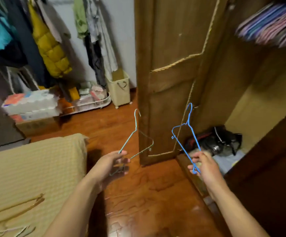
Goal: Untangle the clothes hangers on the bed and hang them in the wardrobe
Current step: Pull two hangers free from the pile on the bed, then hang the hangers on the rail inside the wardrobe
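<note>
Two forearms reach forward over a wooden floor (147, 194), each hand gripping one wire hanger. Left hand (112, 164) pinches the lower corner of a teal hanger (133, 132), its hook pointing up; right hand (203, 164) curls its fingers round the lower bar of a blue hanger (184, 134), hook likewise uppermost. Both hangers are held well apart, in front of the open wardrobe door (171, 79). Inside the wardrobe (258, 93), a row of hangers (272, 26) hangs at upper right, blurred, and a dark bag (221, 139) lies on its floor. At lower left, the bed (36, 168) carries further hangers (15, 209). Beyond it, clothes (49, 47) hang against the wall beside a cream bin (120, 88).
</note>
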A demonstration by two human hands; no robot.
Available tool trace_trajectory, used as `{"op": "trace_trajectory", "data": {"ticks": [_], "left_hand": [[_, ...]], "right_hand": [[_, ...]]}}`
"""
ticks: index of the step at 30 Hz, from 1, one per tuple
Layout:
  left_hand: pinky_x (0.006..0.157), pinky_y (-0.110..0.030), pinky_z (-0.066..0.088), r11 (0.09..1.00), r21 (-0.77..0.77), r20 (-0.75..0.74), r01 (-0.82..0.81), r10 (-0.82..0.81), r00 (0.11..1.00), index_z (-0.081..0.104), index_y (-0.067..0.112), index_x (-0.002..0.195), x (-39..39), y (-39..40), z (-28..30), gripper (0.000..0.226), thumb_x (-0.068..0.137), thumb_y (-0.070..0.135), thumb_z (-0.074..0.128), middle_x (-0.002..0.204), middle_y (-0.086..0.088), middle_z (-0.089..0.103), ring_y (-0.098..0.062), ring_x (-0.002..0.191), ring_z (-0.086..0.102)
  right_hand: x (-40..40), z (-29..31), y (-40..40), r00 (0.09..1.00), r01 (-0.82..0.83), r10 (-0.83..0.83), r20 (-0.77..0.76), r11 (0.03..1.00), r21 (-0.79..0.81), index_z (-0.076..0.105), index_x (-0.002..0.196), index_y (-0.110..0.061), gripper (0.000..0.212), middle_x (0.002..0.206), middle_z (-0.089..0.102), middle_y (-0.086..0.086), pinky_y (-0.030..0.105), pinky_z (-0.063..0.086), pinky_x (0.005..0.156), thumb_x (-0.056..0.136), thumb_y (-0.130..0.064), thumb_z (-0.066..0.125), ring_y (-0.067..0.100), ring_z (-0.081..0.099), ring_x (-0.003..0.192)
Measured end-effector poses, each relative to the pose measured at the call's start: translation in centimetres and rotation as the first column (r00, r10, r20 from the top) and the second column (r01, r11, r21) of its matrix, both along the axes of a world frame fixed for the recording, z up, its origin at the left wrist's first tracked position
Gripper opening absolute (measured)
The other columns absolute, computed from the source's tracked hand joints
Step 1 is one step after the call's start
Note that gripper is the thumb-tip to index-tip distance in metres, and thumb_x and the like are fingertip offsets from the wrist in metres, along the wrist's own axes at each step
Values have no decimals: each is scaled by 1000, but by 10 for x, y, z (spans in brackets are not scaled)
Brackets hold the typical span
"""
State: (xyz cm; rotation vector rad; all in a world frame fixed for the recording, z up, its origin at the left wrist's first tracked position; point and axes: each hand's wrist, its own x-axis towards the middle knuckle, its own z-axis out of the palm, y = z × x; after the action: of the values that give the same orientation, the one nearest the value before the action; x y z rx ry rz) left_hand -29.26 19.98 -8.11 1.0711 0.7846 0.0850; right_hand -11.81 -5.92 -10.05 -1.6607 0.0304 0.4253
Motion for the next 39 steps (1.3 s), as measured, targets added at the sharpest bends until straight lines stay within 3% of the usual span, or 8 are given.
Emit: {"op": "trace_trajectory", "data": {"ticks": [3, 6, 11, 16, 22, 25, 32, 39], "left_hand": [[70, -37, 56, 995, 4, 17, 97, -97, 995, 63, 9, 104, 98, -36, 19, 16, 92, 13, 52, 97, -18, 68, -34, 85, 63], [84, -46, 56, 983, -6, 55, 181, -180, 982, 62, 3, 111, 175, -68, 44, 24, 90, 4, 50, 102, -21, 70, -34, 98, 63], [95, -50, 52, 924, 130, 91, 361, -373, 923, 64, 8, 106, 267, -101, 91, 26, 82, 3, 58, 107, -23, 70, -29, 98, 64], [85, -49, 56, 779, 294, 46, 554, -591, 806, 68, 18, 89, 350, -118, 127, 26, 65, 8, 70, 89, -14, 69, -26, 81, 66], [81, -43, 52, 638, 360, 142, 681, -759, 636, 60, 11, 101, 429, -115, 146, 17, 95, 6, 45, 87, -17, 66, -25, 81, 61], [84, -45, 48, 585, 385, 210, 714, -809, 549, 59, 9, 106, 470, -108, 168, 19, 100, 10, 41, 89, -18, 65, -28, 89, 58], [74, -38, 47, 473, 470, 254, 745, -881, 399, 60, 11, 99, 531, -112, 211, 17, 99, 13, 43, 82, -16, 67, -27, 83, 57], [61, -30, 42, 478, 506, 290, 718, -878, 380, 56, -6, 106, 546, -83, 216, 21, 99, 8, 42, 82, -22, 64, -28, 77, 54]], "right_hand": [[58, 26, -46, 998, 61, -61, 13, 998, 13, 59, 92, -17, 21, 87, 56, 5, 22, 41, 54, 102, -13, 41, 19, 58, 68], [110, 47, -81, 996, 83, -83, 26, 997, -10, 65, 100, -25, 19, 102, 63, 3, 28, 42, 67, 97, -14, 50, 18, 62, 81], [173, 80, -106, 957, 273, -277, 82, 960, 61, 66, 108, -21, 25, 95, 61, 2, 28, 40, 65, 94, -6, 50, 18, 55, 77], [219, 102, -100, 884, 430, -447, 137, 893, 136, 64, 109, -16, 24, 88, 55, 3, 29, 39, 61, 98, -9, 44, 19, 51, 71], [272, 126, -85, 729, 611, -630, 267, 775, 161, 65, 105, -24, 25, 91, 54, 0, 33, 44, 69, 102, -19, 40, 20, 57, 77], [299, 145, -80, 620, 699, -712, 329, 692, 180, 64, 91, -26, 26, 95, 57, 6, 33, 43, 63, 100, -17, 41, 22, 57, 72], [327, 193, -81, 431, 797, -811, 395, 548, 254, 66, 89, -24, 28, 83, 53, 1, 30, 44, 62, 101, -18, 41, 26, 59, 75], [340, 218, -67, 442, 804, -812, 381, 547, 234, 64, 94, -19, 26, 84, 48, 2, 31, 42, 62, 102, -18, 39, 23, 55, 74]]}}
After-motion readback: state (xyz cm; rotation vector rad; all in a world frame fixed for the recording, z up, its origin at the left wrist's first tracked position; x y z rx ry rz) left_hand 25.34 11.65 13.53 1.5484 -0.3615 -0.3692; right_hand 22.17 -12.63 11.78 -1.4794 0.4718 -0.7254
